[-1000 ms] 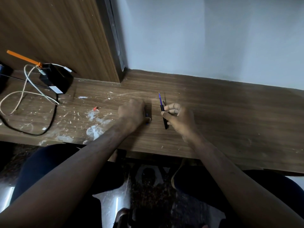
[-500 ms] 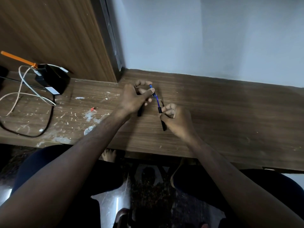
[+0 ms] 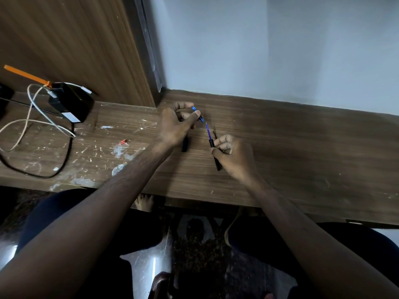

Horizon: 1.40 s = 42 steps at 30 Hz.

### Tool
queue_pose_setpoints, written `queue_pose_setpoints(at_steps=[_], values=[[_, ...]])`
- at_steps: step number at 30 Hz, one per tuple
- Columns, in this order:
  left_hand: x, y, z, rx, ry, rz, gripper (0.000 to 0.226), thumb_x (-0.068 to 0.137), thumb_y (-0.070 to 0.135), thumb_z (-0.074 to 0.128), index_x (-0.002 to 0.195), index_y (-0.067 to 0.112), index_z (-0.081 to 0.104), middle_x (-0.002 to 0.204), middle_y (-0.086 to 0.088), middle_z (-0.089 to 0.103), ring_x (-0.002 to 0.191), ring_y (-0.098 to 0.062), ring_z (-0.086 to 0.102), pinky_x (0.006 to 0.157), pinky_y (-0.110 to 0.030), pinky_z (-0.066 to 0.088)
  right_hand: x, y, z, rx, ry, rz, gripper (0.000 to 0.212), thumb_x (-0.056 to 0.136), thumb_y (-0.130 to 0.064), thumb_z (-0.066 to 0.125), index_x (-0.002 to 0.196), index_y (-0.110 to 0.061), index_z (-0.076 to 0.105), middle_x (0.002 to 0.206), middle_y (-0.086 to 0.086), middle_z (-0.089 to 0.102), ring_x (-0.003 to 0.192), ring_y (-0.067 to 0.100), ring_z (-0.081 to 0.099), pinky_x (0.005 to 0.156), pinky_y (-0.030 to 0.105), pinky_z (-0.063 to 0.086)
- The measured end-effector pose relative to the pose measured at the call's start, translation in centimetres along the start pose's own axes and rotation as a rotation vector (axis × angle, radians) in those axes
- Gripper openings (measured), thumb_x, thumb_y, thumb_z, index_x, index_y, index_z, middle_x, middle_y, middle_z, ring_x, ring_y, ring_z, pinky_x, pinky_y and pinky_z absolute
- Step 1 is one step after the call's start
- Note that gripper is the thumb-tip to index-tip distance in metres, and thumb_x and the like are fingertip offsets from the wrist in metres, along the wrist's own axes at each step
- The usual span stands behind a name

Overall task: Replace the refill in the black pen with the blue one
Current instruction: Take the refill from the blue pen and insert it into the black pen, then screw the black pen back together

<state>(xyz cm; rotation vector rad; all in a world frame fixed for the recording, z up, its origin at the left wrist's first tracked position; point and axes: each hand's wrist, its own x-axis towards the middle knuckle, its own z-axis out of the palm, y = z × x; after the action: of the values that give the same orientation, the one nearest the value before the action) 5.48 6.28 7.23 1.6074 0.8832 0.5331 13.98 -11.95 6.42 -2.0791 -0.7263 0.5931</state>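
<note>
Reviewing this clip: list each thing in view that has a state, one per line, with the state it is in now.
Black pen barrel: gripped in right hand, open end up, refill partly inside.
Blue refill: sticking out of barrel, top end pinched by left hand.
Left hand: closed on refill end.
Right hand: closed around barrel.
Black pen part: lying loose on desk under left hand.
White cable: plugged into black box, looped on desk.

place: home desk nook, lived-in | worn wood-grain desk [image 3: 291,152] flecked with white paint | plain painted wall [image 3: 280,46] behind | wood cabinet side [image 3: 71,44] at left | black charger box [image 3: 71,102] with loose white cable [image 3: 32,124] | polished stone floor [image 3: 149,266]
</note>
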Motion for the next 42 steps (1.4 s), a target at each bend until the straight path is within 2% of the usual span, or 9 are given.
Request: queue_pose_setpoints(at_steps=[4, 11, 16, 19, 25, 28, 34, 39, 42], values=[[-0.1, 0.1, 0.1, 0.053, -0.014, 0.013, 0.024, 0.092, 0.035, 0.081, 0.113, 0.024, 0.074, 0.076, 0.008, 0.082, 0.062, -0.001, 0.071, 0.061, -0.022, 0.050, 0.0, 0.0, 0.0, -0.021, -0.013, -0.011, 0.015, 0.091, -0.016, 0.080, 0.105, -0.017, 0.077, 0.076, -0.018, 0.073, 0.067, -0.009, 0.069, 0.069, 0.010, 0.051], [-0.4, 0.4, 0.1, 0.105, -0.036, 0.023, 0.011, 0.093, 0.031, 0.082, 0.099, 0.024, 0.076, 0.066, 0.010, 0.073, 0.064, -0.004, 0.069, 0.069, -0.026, 0.053, 0.0, -0.1, -0.1, -0.023, -0.013, -0.009, 0.013, 0.090, -0.016, 0.080, 0.103, -0.018, 0.077, 0.074, -0.017, 0.073, 0.062, -0.013, 0.066, 0.063, 0.006, 0.045], [-0.5, 0.5, 0.0, 0.153, -0.052, 0.069, 0.008, 0.093, 0.029, 0.082, 0.093, 0.026, 0.075, 0.065, 0.012, 0.073, 0.066, -0.006, 0.070, 0.075, -0.033, 0.061, -0.2, -0.5, -0.3, -0.003, 0.013, -0.017, 0.013, 0.090, -0.015, 0.080, 0.103, -0.016, 0.078, 0.083, -0.010, 0.078, 0.077, 0.010, 0.078, 0.076, 0.031, 0.063], [-0.6, 0.6, 0.0, 0.140, -0.072, 0.047, 0.008, 0.094, 0.028, 0.082, 0.092, 0.026, 0.074, 0.071, 0.008, 0.074, 0.072, -0.012, 0.071, 0.084, -0.042, 0.063, -0.2, -0.5, -0.2, -0.003, 0.044, -0.035, 0.011, 0.089, -0.017, 0.080, 0.100, -0.018, 0.079, 0.080, -0.012, 0.077, 0.076, 0.011, 0.077, 0.077, 0.034, 0.064], [-1.1, 0.5, 0.3, 0.157, -0.224, 0.007, 0.011, 0.091, 0.032, 0.084, 0.097, 0.025, 0.079, 0.080, -0.004, 0.082, 0.070, -0.005, 0.068, 0.078, -0.028, 0.056, 0.0, -0.5, -0.1, 0.056, 0.100, -0.006, 0.008, 0.094, -0.018, 0.074, 0.102, -0.020, 0.077, 0.086, -0.003, 0.080, 0.077, 0.019, 0.079, 0.076, 0.051, 0.066], [-1.5, 0.6, 0.7, 0.077, -0.242, -0.052, 0.011, 0.092, 0.030, 0.083, 0.099, 0.023, 0.079, 0.085, -0.009, 0.081, 0.068, -0.008, 0.066, 0.065, -0.024, 0.050, -0.1, -0.5, 0.0, 0.062, 0.115, -0.007, 0.009, 0.096, -0.017, 0.072, 0.104, -0.020, 0.076, 0.088, -0.002, 0.081, 0.077, 0.019, 0.079, 0.078, 0.053, 0.065], [-1.4, 0.4, 0.9, -0.030, -0.247, -0.092, 0.011, 0.091, 0.023, 0.085, 0.099, 0.018, 0.080, 0.073, 0.003, 0.077, 0.058, 0.002, 0.063, 0.055, -0.010, 0.045, -0.1, -0.4, 0.2, 0.136, 0.140, -0.012, 0.014, 0.101, -0.019, 0.067, 0.101, -0.032, 0.071, 0.085, -0.010, 0.080, 0.072, 0.004, 0.076, 0.071, 0.032, 0.061], [-1.5, 0.5, 1.2, -0.087, -0.262, -0.123, 0.013, 0.093, 0.020, 0.083, 0.102, 0.013, 0.080, 0.093, -0.013, 0.079, 0.067, -0.007, 0.062, 0.063, -0.014, 0.049, 0.3, 0.0, 0.4, 0.174, 0.186, 0.031, 0.020, 0.089, -0.024, 0.083, 0.107, -0.019, 0.075, 0.089, -0.006, 0.080, 0.079, 0.004, 0.076, 0.072, 0.020, 0.059], [-1.5, 0.5, 1.4, -0.137, -0.275, -0.121, 0.020, 0.096, 0.015, 0.079, 0.112, 0.004, 0.078, 0.112, -0.026, 0.079, 0.072, -0.011, 0.061, 0.071, -0.019, 0.050, 0.3, 0.1, 0.5, 0.173, 0.168, 0.034, 0.010, 0.097, -0.026, 0.076, 0.103, -0.018, 0.076, 0.085, -0.005, 0.080, 0.070, 0.004, 0.073, 0.068, 0.021, 0.056]])
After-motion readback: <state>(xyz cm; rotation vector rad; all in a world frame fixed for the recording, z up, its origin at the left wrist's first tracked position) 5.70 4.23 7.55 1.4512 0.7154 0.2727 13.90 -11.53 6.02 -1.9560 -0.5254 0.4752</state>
